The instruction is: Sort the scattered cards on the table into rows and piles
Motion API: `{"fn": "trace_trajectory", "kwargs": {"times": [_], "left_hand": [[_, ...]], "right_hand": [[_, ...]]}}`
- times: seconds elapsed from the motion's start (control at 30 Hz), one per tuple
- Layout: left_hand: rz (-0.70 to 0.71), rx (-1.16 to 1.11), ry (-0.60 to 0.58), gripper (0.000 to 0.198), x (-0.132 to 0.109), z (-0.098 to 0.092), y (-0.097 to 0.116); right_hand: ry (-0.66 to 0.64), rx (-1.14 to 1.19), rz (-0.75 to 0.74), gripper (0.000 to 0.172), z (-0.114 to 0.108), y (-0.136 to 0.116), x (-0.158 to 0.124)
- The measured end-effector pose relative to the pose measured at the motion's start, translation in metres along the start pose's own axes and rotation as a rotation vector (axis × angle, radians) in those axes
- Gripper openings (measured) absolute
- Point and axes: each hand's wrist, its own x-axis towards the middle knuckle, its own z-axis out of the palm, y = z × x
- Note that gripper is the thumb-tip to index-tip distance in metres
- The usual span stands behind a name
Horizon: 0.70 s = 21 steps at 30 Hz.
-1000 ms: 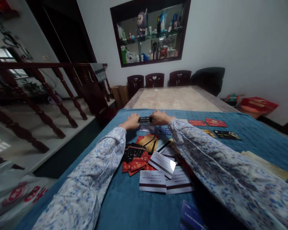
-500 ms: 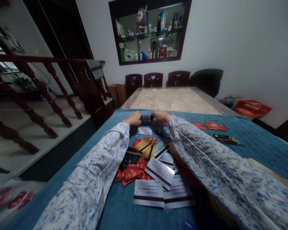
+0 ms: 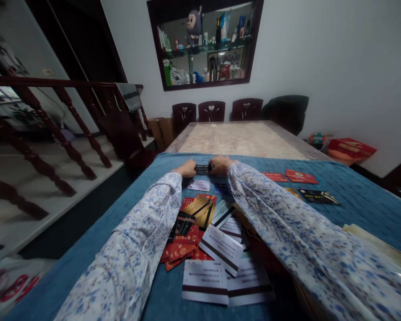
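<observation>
Both arms reach to the far part of the blue cloth [image 3: 147, 178]. My left hand [image 3: 186, 169] grips the left end of a black card [image 3: 203, 169], and my right hand [image 3: 220, 164] grips its right end. Whether it is one card or a small stack I cannot tell. Just nearer lie a pale card [image 3: 198, 185] and a dark blue card [image 3: 222, 189], partly behind my right sleeve. Between my forearms is a pile with gold cards [image 3: 203, 209], red cards [image 3: 180, 252], black cards [image 3: 184, 223] and white cards with dark stripes [image 3: 220, 249].
Red cards [image 3: 301, 176] and a black card with gold print [image 3: 319, 196] lie to the right. Beige paper [image 3: 377, 243] rests at the right edge. Beyond the cloth is the bare tabletop [image 3: 237, 137], with chairs [image 3: 211, 111] behind. A wooden railing [image 3: 63, 83] stands left.
My hands and the black card have come down slightly to the cloth, and the card looks flatter. The camera view has shifted a little.
</observation>
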Motion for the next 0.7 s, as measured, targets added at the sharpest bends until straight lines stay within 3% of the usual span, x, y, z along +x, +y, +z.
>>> {"fn": "trace_trajectory", "kwargs": {"times": [0.47, 0.7], "left_hand": [[0.001, 0.009, -0.103, 0.032, 0.006, -0.011, 0.004], [-0.039, -0.006, -0.120, 0.043, 0.009, -0.012, 0.004]], "right_hand": [[0.001, 0.040, 0.073, 0.048, -0.007, -0.007, -0.007], [-0.015, 0.068, 0.090, 0.048, -0.003, -0.009, -0.004]]}}
